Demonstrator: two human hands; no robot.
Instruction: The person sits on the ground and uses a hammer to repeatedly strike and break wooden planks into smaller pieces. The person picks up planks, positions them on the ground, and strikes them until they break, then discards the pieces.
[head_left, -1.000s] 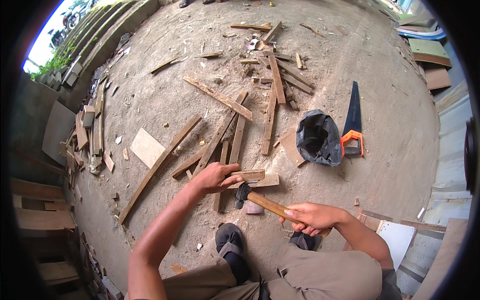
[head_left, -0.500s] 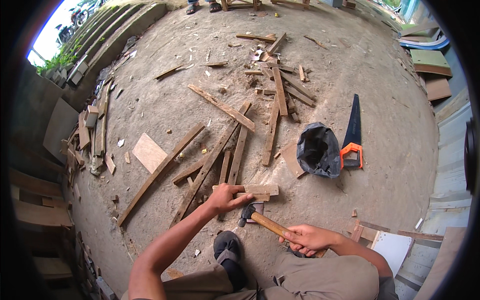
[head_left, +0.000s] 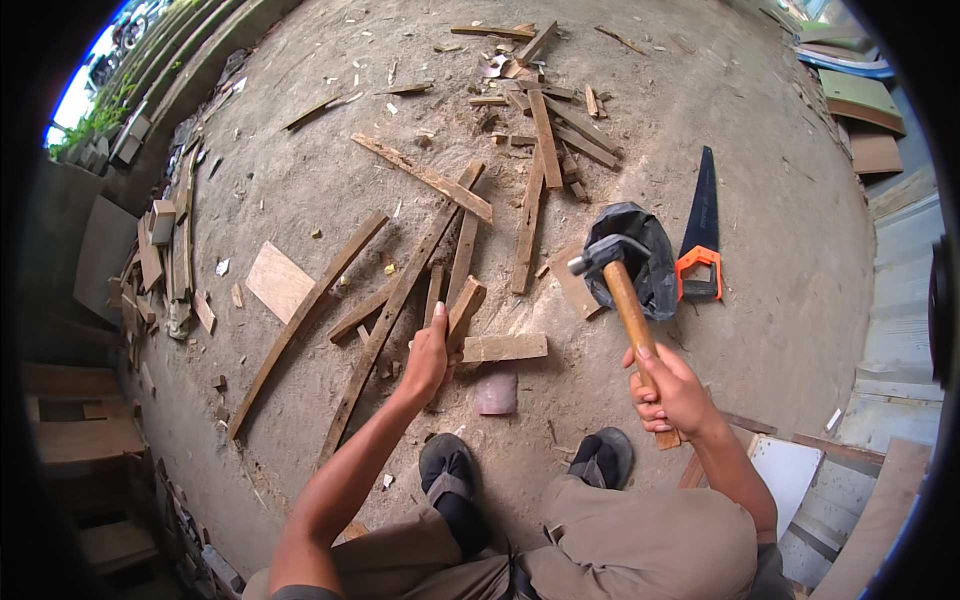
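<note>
Right hand (head_left: 672,395) fingers closed round claw hammer (head_left: 622,300), raised w/ head above black bag (head_left: 640,255). Left hand (head_left: 430,355) pinching short wood block (head_left: 503,347) on dirt floor (head_left: 300,200), approx. centre. Risk: blow landing on left fingers, too near; block may also skid.

A single view comes from a wide fisheye camera worn on the person's head, looking steeply down at the dirt ground (head_left: 760,330) in front of the crouching body. The person's knees and sandalled feet (head_left: 450,475) fill the near edge, with both forearms rising from below. The left hand (head_left: 430,360) and right hand (head_left: 672,392) sit close, near the middle of the frame. Farther off lie scattered wooden slats (head_left: 545,140); stacked boards (head_left: 165,250) curve along the far left. Straight edges bend toward the dark round rim. No second view shares the scene.
</note>
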